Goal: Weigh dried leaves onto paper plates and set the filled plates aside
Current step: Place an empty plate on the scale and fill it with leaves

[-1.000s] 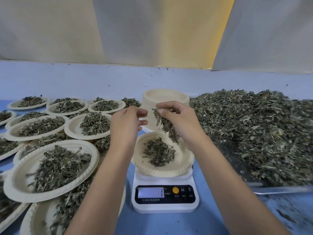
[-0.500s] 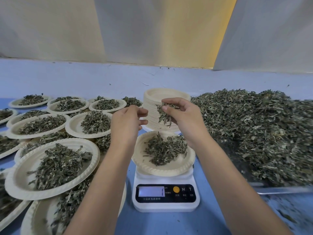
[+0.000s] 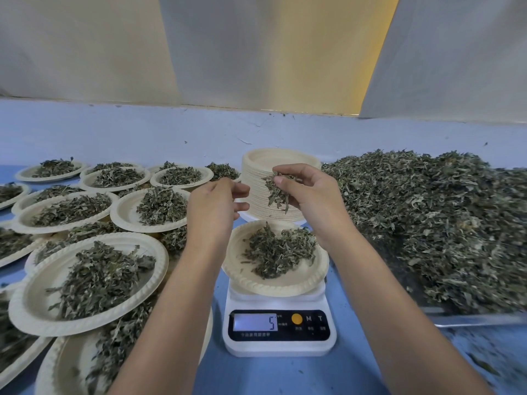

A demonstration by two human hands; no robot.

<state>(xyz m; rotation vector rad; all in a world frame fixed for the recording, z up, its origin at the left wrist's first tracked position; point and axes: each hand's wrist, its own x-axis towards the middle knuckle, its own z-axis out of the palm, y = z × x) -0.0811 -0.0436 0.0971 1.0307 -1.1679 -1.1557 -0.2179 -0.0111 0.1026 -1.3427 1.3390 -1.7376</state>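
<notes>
Now the leaf pile [image 3: 278, 252] on the paper plate [image 3: 273, 289] has grown; right hand [image 3: 310, 195] pinches a thinner tuft [image 3: 278, 192], left hand [image 3: 212, 206] slack, empty: portion probably nearly weighed.

Looking like a small herb-portioning workroom. Bulk dried leaves [image 3: 427, 223] are sitting heaped on a metal tray [image 3: 470, 319] on a blue bench [image 3: 271, 374]. A digital kitchen scale [image 3: 279, 346] is carrying one paper plate [image 3: 273, 286] of leaves, with its display lit. A tall stack of empty paper plates [image 3: 271, 158] is standing behind it. Many filled plates [image 3: 20, 306] are lying overlapped at the left. Plain fabric-like panels [image 3: 256, 52] are closing off the back.
</notes>
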